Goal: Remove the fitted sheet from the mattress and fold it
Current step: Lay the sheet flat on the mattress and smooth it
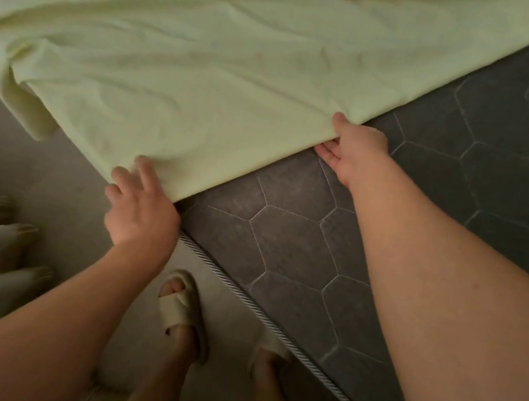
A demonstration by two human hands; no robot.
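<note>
Now both arms reach out — left hand point(143, 207) and right hand point(353, 150) pinch sheet point(206, 73) edge.

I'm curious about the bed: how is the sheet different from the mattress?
The sheet is pale yellow-green; the mattress is dark grey. The sheet is plain and wrinkled; the mattress is flat with stitched hexagons. The sheet hangs over the bed's edge; the mattress lies partly bare. Both are fabric.
</note>
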